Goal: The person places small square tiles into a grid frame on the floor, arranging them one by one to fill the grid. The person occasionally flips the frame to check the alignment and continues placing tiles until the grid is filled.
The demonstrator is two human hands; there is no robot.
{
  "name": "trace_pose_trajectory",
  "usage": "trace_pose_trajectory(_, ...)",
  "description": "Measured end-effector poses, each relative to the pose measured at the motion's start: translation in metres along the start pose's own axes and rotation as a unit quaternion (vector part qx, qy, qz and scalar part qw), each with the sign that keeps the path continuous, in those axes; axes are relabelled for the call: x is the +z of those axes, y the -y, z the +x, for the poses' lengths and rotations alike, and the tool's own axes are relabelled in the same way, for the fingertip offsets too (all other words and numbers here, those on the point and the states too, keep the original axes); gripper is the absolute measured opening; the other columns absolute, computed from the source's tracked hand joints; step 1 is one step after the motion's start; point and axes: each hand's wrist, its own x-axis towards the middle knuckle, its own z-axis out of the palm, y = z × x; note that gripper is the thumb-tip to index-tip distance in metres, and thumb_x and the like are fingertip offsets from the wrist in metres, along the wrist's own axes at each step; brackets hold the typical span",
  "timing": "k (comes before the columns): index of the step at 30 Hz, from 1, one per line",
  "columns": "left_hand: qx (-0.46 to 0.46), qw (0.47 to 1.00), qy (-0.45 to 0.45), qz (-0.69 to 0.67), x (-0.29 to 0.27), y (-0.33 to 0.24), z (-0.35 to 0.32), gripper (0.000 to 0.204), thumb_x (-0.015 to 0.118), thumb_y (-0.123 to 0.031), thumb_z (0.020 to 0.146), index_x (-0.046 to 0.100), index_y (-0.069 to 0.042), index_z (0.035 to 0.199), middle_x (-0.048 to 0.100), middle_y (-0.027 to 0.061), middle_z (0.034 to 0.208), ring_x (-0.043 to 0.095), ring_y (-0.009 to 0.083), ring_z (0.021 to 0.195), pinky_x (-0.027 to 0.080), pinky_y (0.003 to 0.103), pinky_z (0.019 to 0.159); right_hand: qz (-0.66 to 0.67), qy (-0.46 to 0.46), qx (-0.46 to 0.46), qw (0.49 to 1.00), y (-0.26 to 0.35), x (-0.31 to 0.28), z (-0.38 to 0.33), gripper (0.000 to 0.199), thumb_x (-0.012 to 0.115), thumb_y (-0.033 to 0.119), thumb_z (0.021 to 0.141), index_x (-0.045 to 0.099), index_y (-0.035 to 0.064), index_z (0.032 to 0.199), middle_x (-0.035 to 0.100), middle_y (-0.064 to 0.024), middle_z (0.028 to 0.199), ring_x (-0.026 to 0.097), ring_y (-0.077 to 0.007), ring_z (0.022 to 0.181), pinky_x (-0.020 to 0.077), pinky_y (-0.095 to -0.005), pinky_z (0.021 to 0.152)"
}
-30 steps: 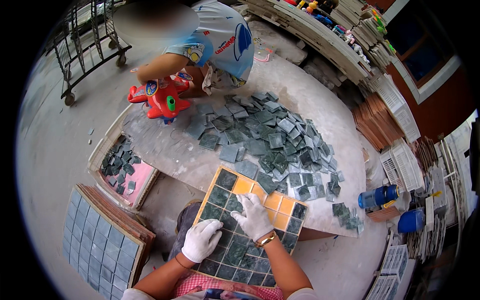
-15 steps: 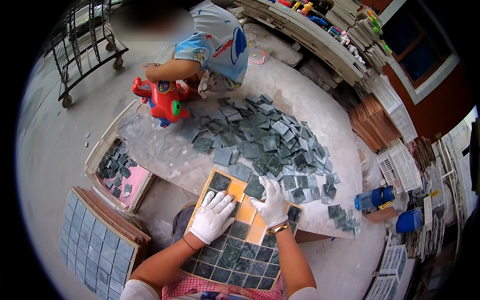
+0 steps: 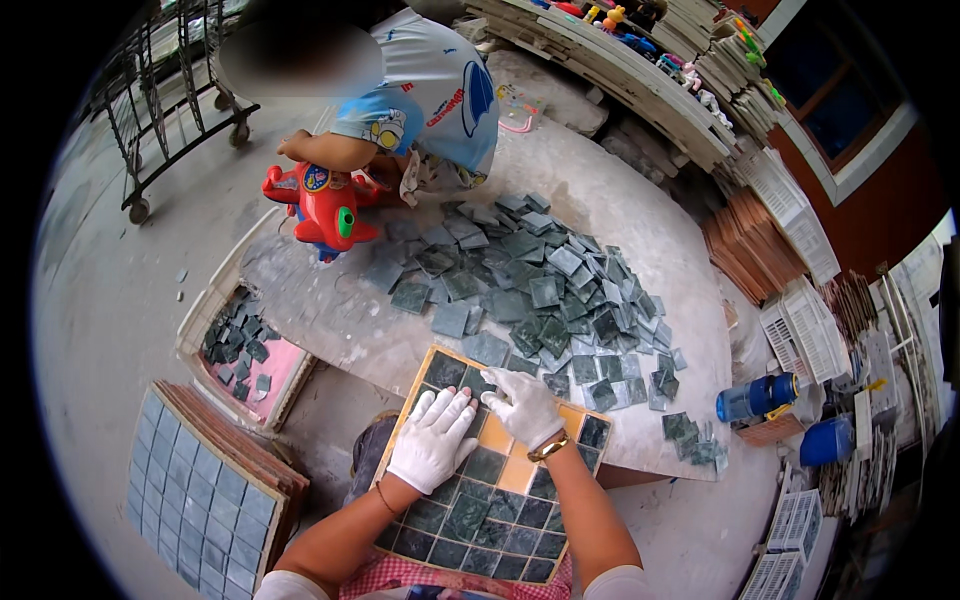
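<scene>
Across my lap lies a yellow-orange gridded tray (image 3: 517, 474), its cells partly filled with dark green stone tiles. My left hand (image 3: 428, 442), in a white glove, rests flat on its left part with the fingers stretched out. My right hand (image 3: 530, 410), gloved too, has its fingers bent at the edge of a square stone tile (image 3: 474, 381) that sits in a cell near the tray's far edge. Left fingertips lie close to that tile's near side. Several orange cells show bare beside my hands. Beyond the tray spreads a heap of loose stone tiles (image 3: 545, 292).
A person (image 3: 420, 100) crouches across the low table (image 3: 330, 310) beside a red toy plane (image 3: 335, 215). At left stand a crate (image 3: 190, 330) of tile pieces and a stack of tiled panels (image 3: 200, 480). Blue bottles (image 3: 757, 396) and white crates (image 3: 805, 325) are at right.
My right hand has brought the tile left and down into a cell near the tray's far edge. My left hand stays flat on the tray. The crouching person's head and arm have shifted slightly.
</scene>
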Motion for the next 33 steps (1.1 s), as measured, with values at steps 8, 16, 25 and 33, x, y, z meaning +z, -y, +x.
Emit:
trace_pose_trajectory(8,-0.005,1.000,0.006,0.012,0.001,0.000,0.002,0.050,0.062,-0.029,0.083,0.054,-0.004,0.125,0.049,0.0117,0.136,0.043,0.0294,0.128,0.029,0.045,0.108,-0.093,0.065,0.142,0.983,0.003,-0.010,0.053,0.036,0.066,0.019,0.080,0.058,0.0065,0.112,0.058,-0.0147,0.112,0.060,-0.0347,0.098,0.0501,-0.0421,0.080)
trace_pose_trajectory(16,-0.014,1.000,-0.001,0.001,0.003,0.000,0.001,0.050,0.064,-0.027,0.081,0.053,-0.004,0.124,0.049,0.0112,0.135,0.043,0.0289,0.128,0.030,0.044,0.108,-0.114,-0.073,0.094,0.986,0.006,-0.025,0.012,0.025,0.067,0.021,0.079,0.060,0.0084,0.099,0.060,-0.0103,0.095,0.061,-0.0308,0.083,0.0494,-0.0402,0.070)
trace_pose_trajectory(25,0.051,0.999,0.002,-0.001,0.009,0.010,0.011,0.049,0.065,-0.023,0.078,0.053,-0.001,0.120,0.052,0.0144,0.130,0.046,0.0316,0.125,0.031,0.045,0.108,0.000,-0.032,0.142,0.989,-0.017,-0.022,-0.034,0.050,0.072,0.023,0.076,0.056,0.0005,0.118,0.055,-0.0175,0.119,0.055,-0.0331,0.109,0.0449,-0.0370,0.093)
trace_pose_trajectory(33,0.049,0.999,0.007,0.021,0.005,0.002,0.016,0.053,0.063,-0.028,0.080,0.051,-0.005,0.127,0.050,0.0128,0.134,0.042,0.0286,0.128,0.028,0.045,0.108,-0.056,0.012,0.070,0.996,-0.010,-0.023,-0.034,0.050,0.072,0.024,0.075,0.057,-0.0009,0.116,0.055,-0.0166,0.120,0.055,-0.0314,0.110,0.0453,-0.0359,0.093)
